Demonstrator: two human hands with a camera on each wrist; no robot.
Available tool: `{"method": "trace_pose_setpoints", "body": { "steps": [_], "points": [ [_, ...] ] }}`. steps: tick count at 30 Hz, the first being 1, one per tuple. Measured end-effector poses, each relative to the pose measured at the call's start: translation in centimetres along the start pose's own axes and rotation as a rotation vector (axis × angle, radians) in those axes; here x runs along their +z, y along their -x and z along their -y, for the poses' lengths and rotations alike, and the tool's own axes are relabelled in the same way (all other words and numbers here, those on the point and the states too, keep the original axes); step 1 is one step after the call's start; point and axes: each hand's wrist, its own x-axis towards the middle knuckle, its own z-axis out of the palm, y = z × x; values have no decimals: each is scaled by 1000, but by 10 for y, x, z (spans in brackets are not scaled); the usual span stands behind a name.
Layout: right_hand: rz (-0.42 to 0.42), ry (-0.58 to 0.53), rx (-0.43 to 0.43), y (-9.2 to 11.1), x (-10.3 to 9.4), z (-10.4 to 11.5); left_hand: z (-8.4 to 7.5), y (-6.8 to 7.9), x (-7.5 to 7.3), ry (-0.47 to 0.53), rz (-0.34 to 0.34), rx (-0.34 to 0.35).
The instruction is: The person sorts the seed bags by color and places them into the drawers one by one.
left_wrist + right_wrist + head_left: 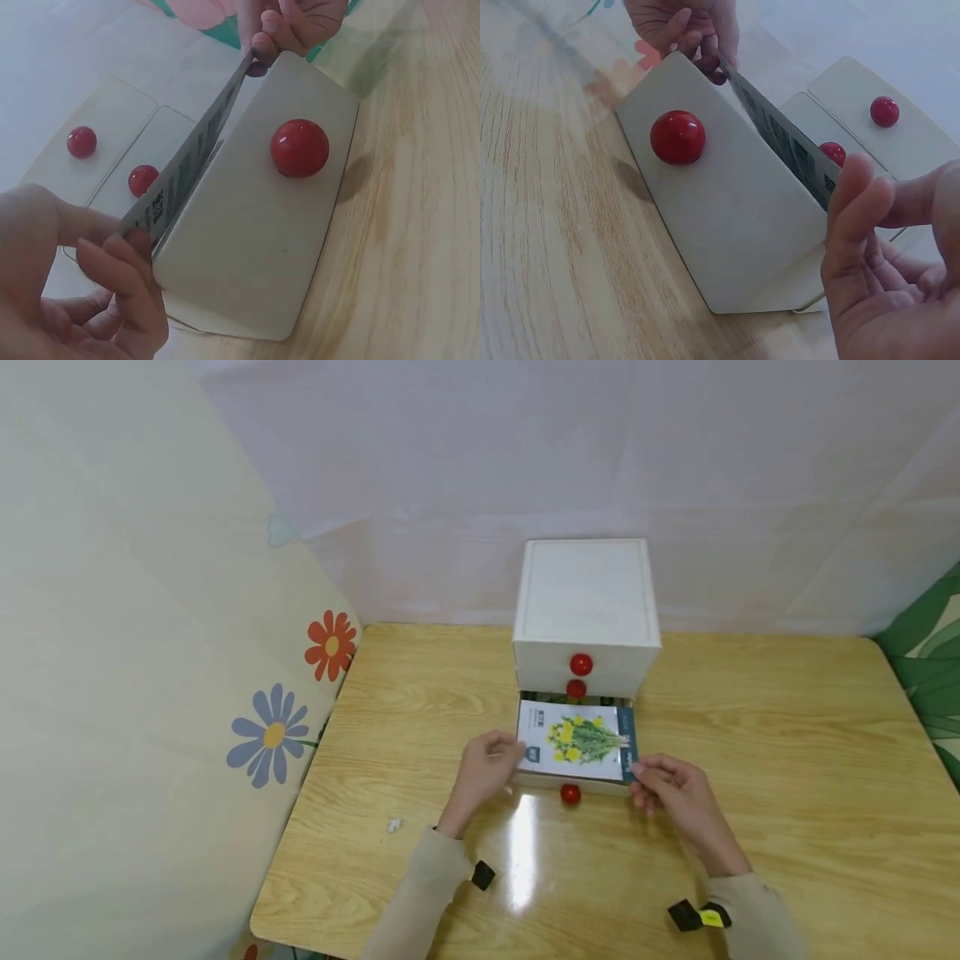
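Note:
A flat seed packet (581, 742), white with printed yellow flowers and a dark teal band on its right end, lies across the pulled-out bottom drawer (600, 787). My left hand (483, 768) pinches its left end between thumb and fingers. At the teal end, my right hand (678, 797) pinches the near corner. Both wrist views show the packet's underside slanting over the drawer front (255, 225). A red knob (678, 137) sits on that front. Part of the drawer's inside shows behind the packet; the remainder is hidden under it.
Behind the drawer stands the white cabinet (588, 593), its two upper drawers closed, each with a red knob (581, 664). It rests on a wood-grain table (765, 735) near a pale cloth backdrop. Flower-printed cloth (150, 652) borders the left side. A small white mark (395, 825) is on the tabletop.

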Motion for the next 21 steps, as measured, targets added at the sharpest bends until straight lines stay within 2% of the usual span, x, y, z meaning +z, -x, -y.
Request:
{"method": "trace_pose_setpoints", "body": {
  "steps": [8, 16, 21],
  "points": [
    [-23, 12, 44, -8, -2, -1, 4, 1, -5, 22, 37, -2],
    [-23, 16, 75, -13, -2, 3, 6, -4, -4, -20, 3, -2],
    [2, 11, 62, -14, -2, 4, 4, -4, -4, -35, -9, 2]
  ]
}}
